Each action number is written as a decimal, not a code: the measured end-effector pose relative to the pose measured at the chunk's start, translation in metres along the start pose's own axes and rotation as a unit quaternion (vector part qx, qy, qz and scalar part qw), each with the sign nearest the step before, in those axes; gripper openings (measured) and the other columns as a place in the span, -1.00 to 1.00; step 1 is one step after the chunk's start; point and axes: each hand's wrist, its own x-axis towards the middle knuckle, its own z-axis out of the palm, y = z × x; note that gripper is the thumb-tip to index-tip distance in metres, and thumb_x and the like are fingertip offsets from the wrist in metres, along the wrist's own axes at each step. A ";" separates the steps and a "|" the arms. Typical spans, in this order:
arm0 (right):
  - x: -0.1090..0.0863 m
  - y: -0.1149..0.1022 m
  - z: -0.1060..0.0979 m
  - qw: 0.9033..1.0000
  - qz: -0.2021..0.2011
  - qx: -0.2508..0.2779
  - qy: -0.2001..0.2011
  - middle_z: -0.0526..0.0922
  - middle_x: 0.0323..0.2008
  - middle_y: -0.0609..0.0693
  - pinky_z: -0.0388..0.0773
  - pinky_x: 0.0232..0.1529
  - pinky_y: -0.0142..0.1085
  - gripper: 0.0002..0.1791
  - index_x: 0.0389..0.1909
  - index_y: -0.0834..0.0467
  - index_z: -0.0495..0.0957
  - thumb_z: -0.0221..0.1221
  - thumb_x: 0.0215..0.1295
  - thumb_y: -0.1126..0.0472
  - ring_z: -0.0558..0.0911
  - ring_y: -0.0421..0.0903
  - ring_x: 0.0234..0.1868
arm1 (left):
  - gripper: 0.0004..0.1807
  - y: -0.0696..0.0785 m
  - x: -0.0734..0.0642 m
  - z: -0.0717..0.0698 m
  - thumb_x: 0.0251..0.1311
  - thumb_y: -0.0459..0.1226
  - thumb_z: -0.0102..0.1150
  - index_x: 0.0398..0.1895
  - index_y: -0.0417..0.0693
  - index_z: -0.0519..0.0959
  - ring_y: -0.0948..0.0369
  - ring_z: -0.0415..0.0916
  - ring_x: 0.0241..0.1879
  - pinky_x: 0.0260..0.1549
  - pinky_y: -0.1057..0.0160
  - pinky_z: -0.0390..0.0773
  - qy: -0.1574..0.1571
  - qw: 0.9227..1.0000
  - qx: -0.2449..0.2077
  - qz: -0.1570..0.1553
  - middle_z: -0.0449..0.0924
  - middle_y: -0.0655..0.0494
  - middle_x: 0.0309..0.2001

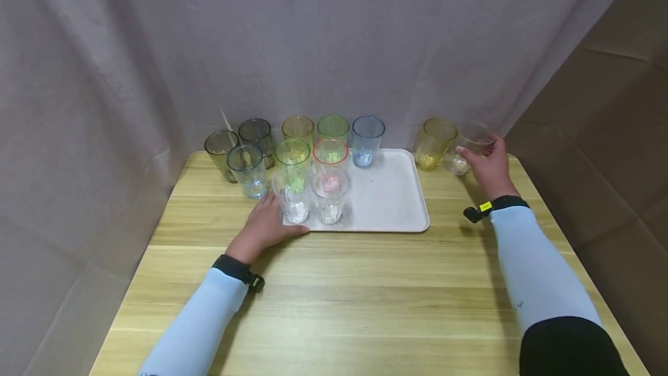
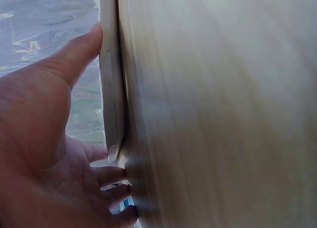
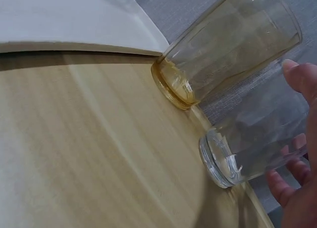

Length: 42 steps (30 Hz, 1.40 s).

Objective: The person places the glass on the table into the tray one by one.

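At the right end of the table, my right hand [image 1: 492, 168] has its thumb and fingers around a clear drinking glass [image 3: 257, 134]. The glass stands upright beside a yellow glass [image 1: 437, 141], its base on the table. My left hand [image 1: 265, 224] is at the front left corner of a white tray [image 1: 394, 199]. In the left wrist view its thumb [image 2: 81, 50] lies against the tray's edge, with the other fingers loosely extended around the corner. Near that hand stand a clear glass [image 1: 295, 199] on the tray and a blue-grey glass [image 1: 249, 170] on the table.
More glasses fill the tray's left half: a second clear one [image 1: 330, 199], a red-rimmed one [image 1: 330, 152], green and yellow ones, and a blue one [image 1: 367, 141]. Two dark glasses [image 1: 256, 135] stand left of the tray. A grey curtain [image 1: 334, 33] hangs directly behind.
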 end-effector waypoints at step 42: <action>-0.101 -0.094 0.123 0.980 -0.133 0.073 -0.131 0.39 0.34 0.07 0.29 0.43 0.10 -0.05 0.50 0.05 0.05 0.42 0.28 -0.06 0.37 -0.03 0.33 | 0.51 -0.001 0.001 0.001 -0.10 0.47 0.36 0.71 -0.23 -0.11 -0.20 -0.12 0.57 0.55 -0.16 -0.04 -0.004 1.000 0.011 0.003 -0.08 -0.34 0.62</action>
